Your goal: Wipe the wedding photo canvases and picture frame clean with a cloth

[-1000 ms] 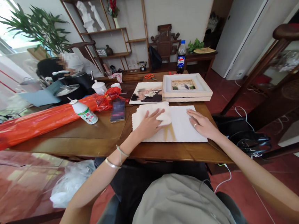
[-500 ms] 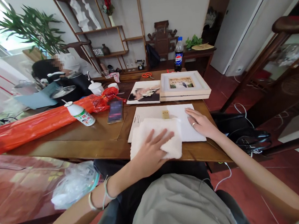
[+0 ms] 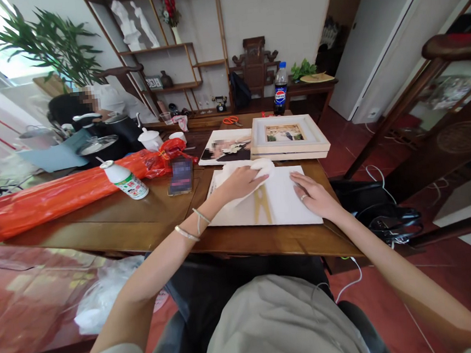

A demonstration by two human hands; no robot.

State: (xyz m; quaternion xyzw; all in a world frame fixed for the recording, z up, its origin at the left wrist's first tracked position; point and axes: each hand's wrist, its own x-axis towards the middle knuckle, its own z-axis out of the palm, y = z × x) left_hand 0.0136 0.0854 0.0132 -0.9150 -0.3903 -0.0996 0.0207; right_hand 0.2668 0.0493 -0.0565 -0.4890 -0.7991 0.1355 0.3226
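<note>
A white flat panel (image 3: 284,194) lies on the wooden table in front of me. A yellowish A-shaped piece or marking (image 3: 262,206) shows on its face. My left hand (image 3: 242,182) is on the panel's upper left part, fingers pressing and bunching a white cloth (image 3: 265,166) that sticks out beyond the fingertips. Resting on the panel's right side is my right hand (image 3: 309,192), fingers stretched out, a ring on one of them, nothing held. Just behind the panel sits a pale picture frame (image 3: 319,144), and to its left lies a photo print (image 3: 227,146).
On the left are a long red plastic-wrapped bundle (image 3: 55,192), a white bottle (image 3: 124,179) and a phone (image 3: 180,177). Orange-handled scissors (image 3: 230,121) and a cola bottle (image 3: 280,90) stand farther back. Another person (image 3: 105,100) is at the far left.
My left hand has slid the cloth away from me, from the panel's near edge to its far edge. The A-shaped mark is now uncovered. My right hand stays on the panel.
</note>
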